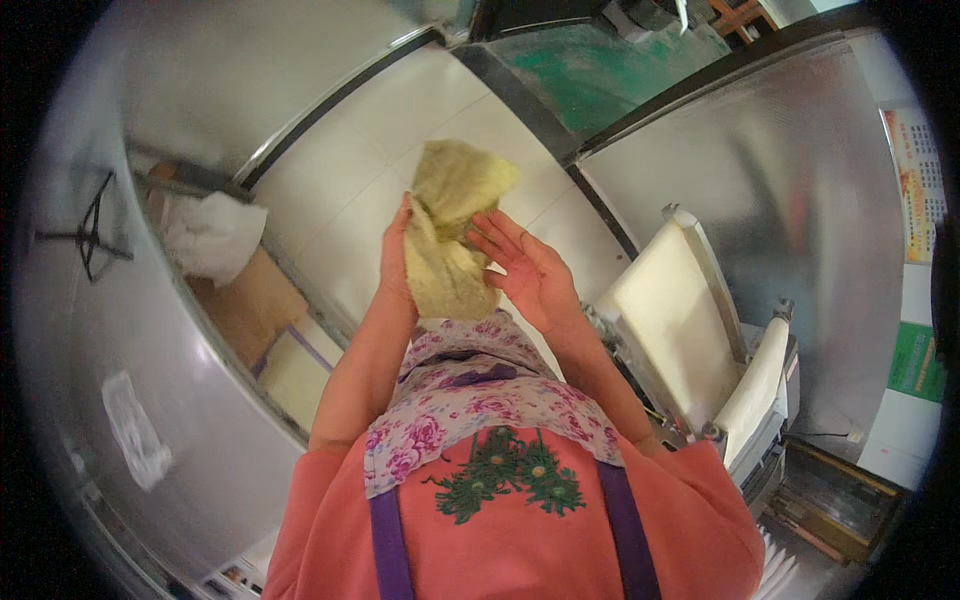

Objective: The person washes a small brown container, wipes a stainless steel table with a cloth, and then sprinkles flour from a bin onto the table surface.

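In front of my apron I hold up a crumpled, yellowish cloth [450, 270], its upper part folded over and slightly blurred. My left hand [397, 245] is closed along the cloth's left edge; some of its fingers are hidden behind the fabric. On the other side, my right hand [530, 270] has its fingers apart, with the fingertips against the cloth's right edge. The cloth hangs between both hands, above the pale tiled floor.
At left stands a large metal-sided unit [200, 420], with a white bag [212, 238] and cardboard [255, 305] behind it. A machine with a cream belt [675, 310] is at right. Beyond the dark threshold [520, 100] lies a green floor [590, 70].
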Available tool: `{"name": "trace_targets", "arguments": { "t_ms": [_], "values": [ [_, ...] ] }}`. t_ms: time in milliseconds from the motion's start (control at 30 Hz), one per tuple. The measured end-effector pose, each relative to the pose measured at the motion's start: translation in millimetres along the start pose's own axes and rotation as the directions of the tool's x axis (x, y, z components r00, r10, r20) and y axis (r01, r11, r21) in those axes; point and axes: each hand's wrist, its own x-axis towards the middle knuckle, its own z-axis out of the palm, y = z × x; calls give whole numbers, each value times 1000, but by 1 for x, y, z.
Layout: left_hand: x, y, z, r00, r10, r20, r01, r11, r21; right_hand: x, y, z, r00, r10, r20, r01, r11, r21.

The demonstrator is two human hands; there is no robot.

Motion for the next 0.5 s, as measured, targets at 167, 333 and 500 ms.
{"name": "trace_targets", "arguments": {
  "t_ms": [167, 333, 500],
  "values": [
    [122, 46, 59, 990, 105, 92, -113, 990, 84, 102, -99, -41, 989, -66, 130, 15, 935, 355],
    [227, 88, 124, 963, 101, 250, -135, 983, 127, 195, -185, -71, 981, -54, 187, -26, 917, 399],
    [338, 98, 175, 974, -32, 224, 17, 997, 69, 273, -239, -97, 989, -98, 112, 21, 836, 549]
  ]
}}
